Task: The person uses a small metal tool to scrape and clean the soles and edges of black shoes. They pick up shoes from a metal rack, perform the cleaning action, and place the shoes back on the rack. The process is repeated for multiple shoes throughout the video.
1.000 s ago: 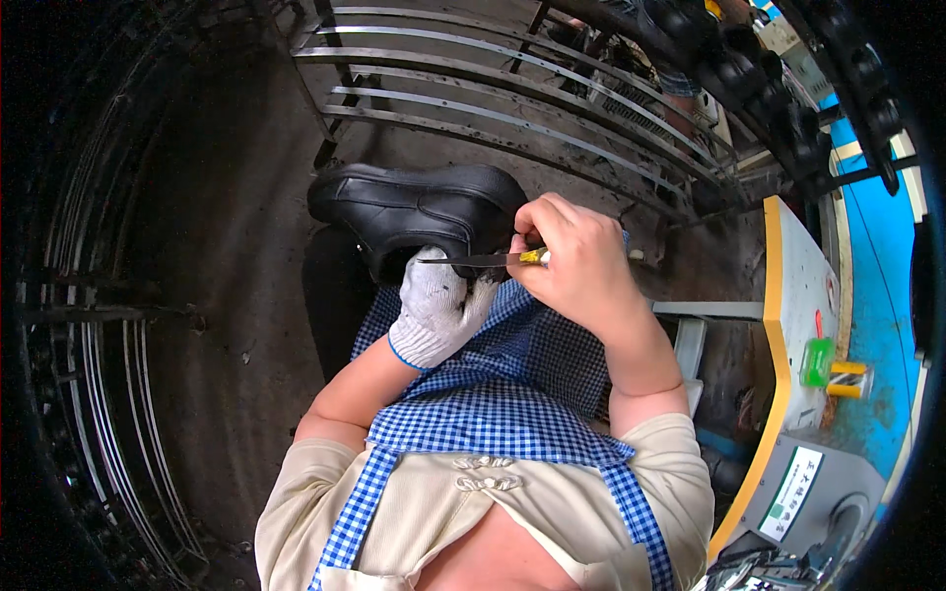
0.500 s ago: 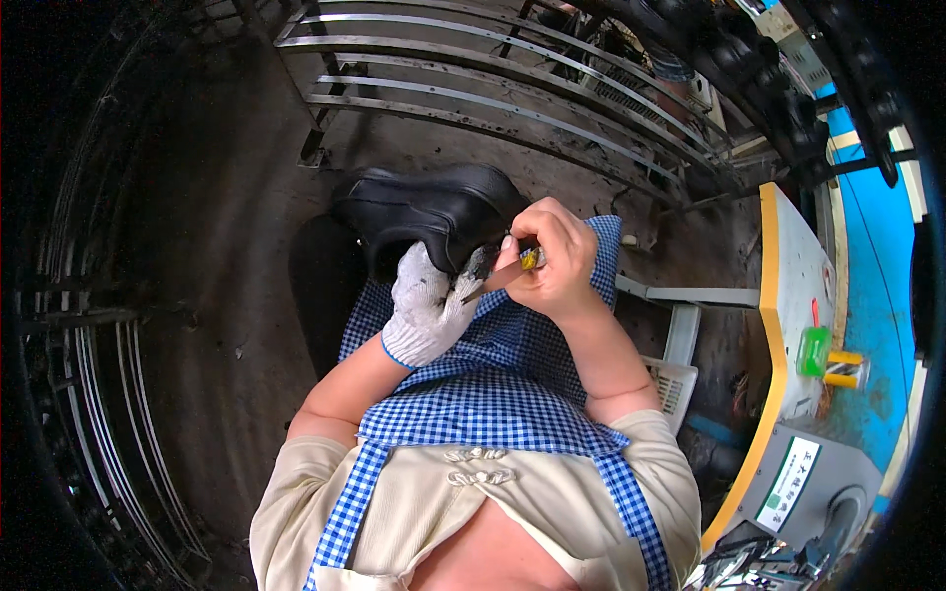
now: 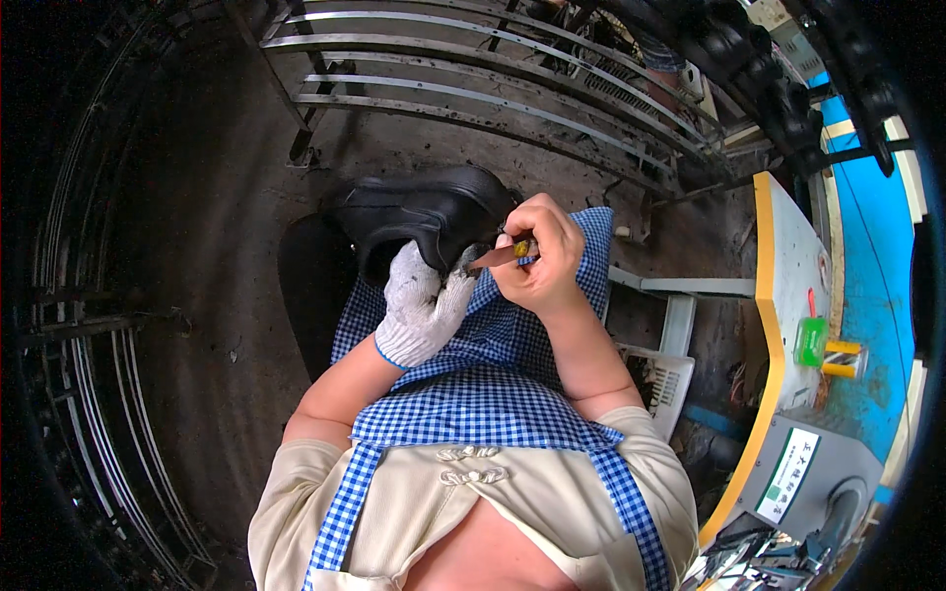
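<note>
A black leather shoe [image 3: 424, 212] rests on my lap over a blue-and-white checked apron [image 3: 512, 335]. My left hand [image 3: 426, 300], in a white knitted glove, grips the shoe at its opening from below. My right hand [image 3: 540, 254], bare, is closed around a small tool with a yellow handle and a dark blade [image 3: 501, 256]. The blade tip lies against the shoe's edge beside the gloved fingers.
Curved metal rack bars [image 3: 473, 69] run across the top and down the left side over a dark, dirty floor. At the right stands a white worktable with a yellow edge [image 3: 778, 295], a green object [image 3: 812, 341] on it. A white plastic crate [image 3: 662, 379] sits under my right elbow.
Both hands and the shoe have shifted slightly lower and to the right in view. The right hand has drawn the tool in closer to the gloved hand at the shoe's edge.
</note>
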Motion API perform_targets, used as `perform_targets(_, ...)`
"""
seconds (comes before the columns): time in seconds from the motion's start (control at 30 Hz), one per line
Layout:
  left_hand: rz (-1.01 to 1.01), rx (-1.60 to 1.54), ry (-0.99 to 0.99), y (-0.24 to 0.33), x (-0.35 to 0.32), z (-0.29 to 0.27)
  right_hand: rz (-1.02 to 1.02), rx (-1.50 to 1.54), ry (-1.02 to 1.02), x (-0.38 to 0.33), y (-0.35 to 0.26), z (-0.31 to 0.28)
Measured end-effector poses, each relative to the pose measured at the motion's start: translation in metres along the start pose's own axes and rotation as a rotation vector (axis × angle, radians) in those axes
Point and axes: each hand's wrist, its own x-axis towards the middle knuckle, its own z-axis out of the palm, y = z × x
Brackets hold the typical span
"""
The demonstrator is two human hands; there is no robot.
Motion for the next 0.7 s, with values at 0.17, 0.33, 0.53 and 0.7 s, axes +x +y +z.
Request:
perform_targets(0.17,-0.068,0.005,-0.041,-0.002,0.002,0.0,0.067,0.007,-0.204,0.011,0.002,-0.016)
perform_targets(0.33,-0.173,-0.116,-0.015,0.004,0.013,0.005,0.125,0.037,-0.371,0.025,0.006,-0.026)
perform_targets(0.53,-0.165,-0.073,-0.069,0.0,0.015,0.003,0.159,0.029,-0.441,0.028,0.007,-0.031)
perform_targets(0.7,-0.161,-0.019,-0.125,-0.006,0.014,0.0,0.008,-0.316,-0.332,0.018,-0.01,-0.026)
